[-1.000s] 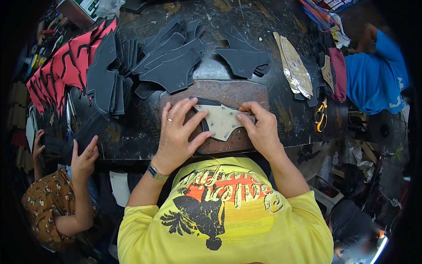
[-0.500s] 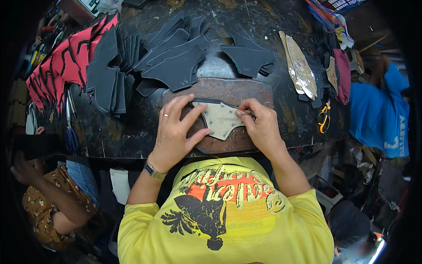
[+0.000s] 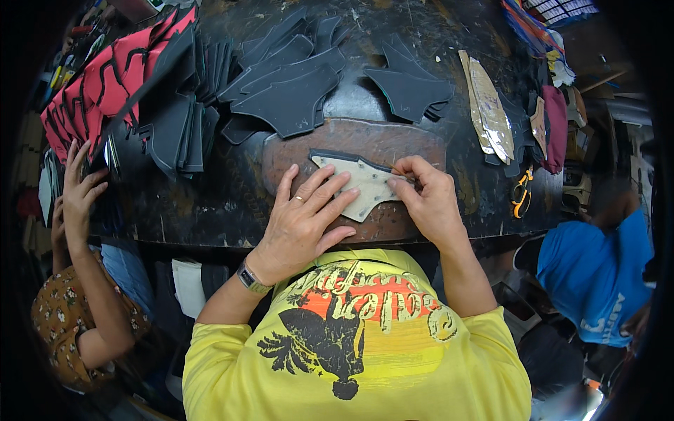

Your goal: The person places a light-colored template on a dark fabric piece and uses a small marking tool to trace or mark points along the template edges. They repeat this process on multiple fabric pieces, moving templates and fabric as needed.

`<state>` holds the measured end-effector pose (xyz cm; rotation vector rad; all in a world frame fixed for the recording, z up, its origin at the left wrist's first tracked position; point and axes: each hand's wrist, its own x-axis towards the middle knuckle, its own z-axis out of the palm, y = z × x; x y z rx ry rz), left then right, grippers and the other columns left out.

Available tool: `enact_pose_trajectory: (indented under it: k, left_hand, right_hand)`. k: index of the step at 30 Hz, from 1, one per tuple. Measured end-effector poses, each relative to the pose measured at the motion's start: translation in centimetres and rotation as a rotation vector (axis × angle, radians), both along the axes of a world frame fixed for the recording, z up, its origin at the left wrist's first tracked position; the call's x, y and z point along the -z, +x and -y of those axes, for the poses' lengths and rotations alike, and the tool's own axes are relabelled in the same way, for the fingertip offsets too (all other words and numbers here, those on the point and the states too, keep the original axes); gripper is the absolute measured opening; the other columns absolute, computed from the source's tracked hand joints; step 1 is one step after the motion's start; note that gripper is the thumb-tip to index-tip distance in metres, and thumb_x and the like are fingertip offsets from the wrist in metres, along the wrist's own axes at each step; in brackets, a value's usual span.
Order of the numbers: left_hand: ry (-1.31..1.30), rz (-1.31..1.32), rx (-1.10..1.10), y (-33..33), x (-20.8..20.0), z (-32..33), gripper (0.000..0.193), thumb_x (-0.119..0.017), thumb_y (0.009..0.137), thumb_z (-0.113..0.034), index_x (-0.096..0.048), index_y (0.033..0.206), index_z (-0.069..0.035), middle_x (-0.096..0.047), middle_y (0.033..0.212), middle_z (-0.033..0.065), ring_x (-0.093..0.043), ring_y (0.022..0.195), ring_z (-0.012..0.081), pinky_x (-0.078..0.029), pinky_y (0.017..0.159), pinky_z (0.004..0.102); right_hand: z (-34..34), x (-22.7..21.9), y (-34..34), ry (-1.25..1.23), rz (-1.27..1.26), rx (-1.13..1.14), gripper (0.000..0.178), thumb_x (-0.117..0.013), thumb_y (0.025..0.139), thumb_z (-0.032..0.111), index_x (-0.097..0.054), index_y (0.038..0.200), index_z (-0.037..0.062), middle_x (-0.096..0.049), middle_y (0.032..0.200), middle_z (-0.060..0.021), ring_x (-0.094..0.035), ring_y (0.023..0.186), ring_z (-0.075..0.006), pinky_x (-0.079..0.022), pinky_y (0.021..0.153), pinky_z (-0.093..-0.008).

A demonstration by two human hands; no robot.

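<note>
A pale, curved pattern template (image 3: 368, 184) with small dark spots lies over a dark grey cut piece (image 3: 342, 154), whose edge shows along the far side. Both rest on a worn brown board (image 3: 295, 156). My left hand (image 3: 309, 210) is spread open, its fingertips pressing the template's left part. At the template's right end, my right hand (image 3: 428, 193) is pinched closed on a thin stick-like tool (image 3: 398, 171). Most of that tool is hidden by the fingers.
Stacks of dark grey cut pieces (image 3: 288, 102) lie beyond the board, with another pile (image 3: 411, 88) farther right. Pink pieces (image 3: 98, 95) lie far left. Orange-handled cutters (image 3: 521, 193) and tan templates (image 3: 491, 109) are right. Co-workers' hand (image 3: 83, 189) and blue shirt (image 3: 593, 277) flank me.
My left hand has slid right and its fingers now lie flatter over the template. My right hand has shifted slightly right along the edge. The left co-worker's hands rose to the table.
</note>
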<state>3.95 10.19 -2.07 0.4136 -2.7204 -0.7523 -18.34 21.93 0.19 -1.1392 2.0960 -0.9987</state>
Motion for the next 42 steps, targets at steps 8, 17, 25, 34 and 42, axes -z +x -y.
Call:
enact_pose_trajectory:
  k: [8,17,25,34,42]
  left_hand:
    - [0.016,-0.006,0.024,0.0,0.1,0.3,0.06,-0.081,0.088,-0.037,-0.065,0.141,-0.014,-0.056,0.153,0.0084,-0.044,0.149,0.0302,-0.024,0.123,0.0645]
    - [0.007,0.019,0.042,-0.2,0.5,0.1,0.061,-0.081,0.087,-0.037,-0.064,0.142,-0.016,-0.053,0.156,0.0057,-0.039,0.152,0.0287,-0.022,0.123,0.0669]
    - [-0.017,0.048,0.004,-0.1,0.5,-0.6,0.059,-0.08,0.089,-0.036,-0.064,0.144,-0.02,-0.051,0.159,0.0028,-0.035,0.154,0.0347,-0.018,0.12,0.0735]
    - [0.003,0.054,-0.001,-0.1,0.7,-1.1,0.058,-0.079,0.091,-0.034,-0.064,0.145,-0.021,-0.048,0.162,0.0026,-0.032,0.156,0.0379,-0.014,0.121,0.0745]
    - [-0.035,0.116,0.03,-0.4,-0.5,-0.7,0.057,-0.079,0.091,-0.036,-0.064,0.144,-0.02,-0.05,0.158,0.0056,-0.033,0.154,0.0385,-0.024,0.121,0.0666]
  right_hand:
    - [0.4,0.5,0.1,-0.001,-0.028,0.019,0.011,-0.074,0.092,0.004,-0.067,0.099,0.0001,-0.067,0.077,-0.0046,-0.058,0.068,-0.0099,-0.049,0.065,-0.0278]
    - [0.2,0.8,0.5,-0.079,-0.159,-0.03,0.012,-0.074,0.091,0.004,-0.067,0.101,0.0008,-0.067,0.077,-0.0072,-0.056,0.061,-0.0111,-0.046,0.058,-0.0285]
    - [0.2,0.7,0.3,-0.073,-0.131,-0.035,0.013,-0.074,0.091,0.003,-0.067,0.101,0.0002,-0.068,0.078,-0.0073,-0.056,0.061,-0.0102,-0.046,0.058,-0.0273]
    - [0.5,-0.1,0.0,-0.014,-0.076,-0.055,0.014,-0.073,0.092,0.004,-0.065,0.103,-0.0011,-0.073,0.089,-0.022,-0.074,0.081,-0.0389,-0.056,0.07,-0.0404]
    - [0.3,0.3,-0.1,-0.014,-0.098,-0.059,0.014,-0.072,0.092,0.005,-0.066,0.103,-0.0007,-0.073,0.088,-0.0225,-0.074,0.08,-0.0392,-0.056,0.07,-0.0412]
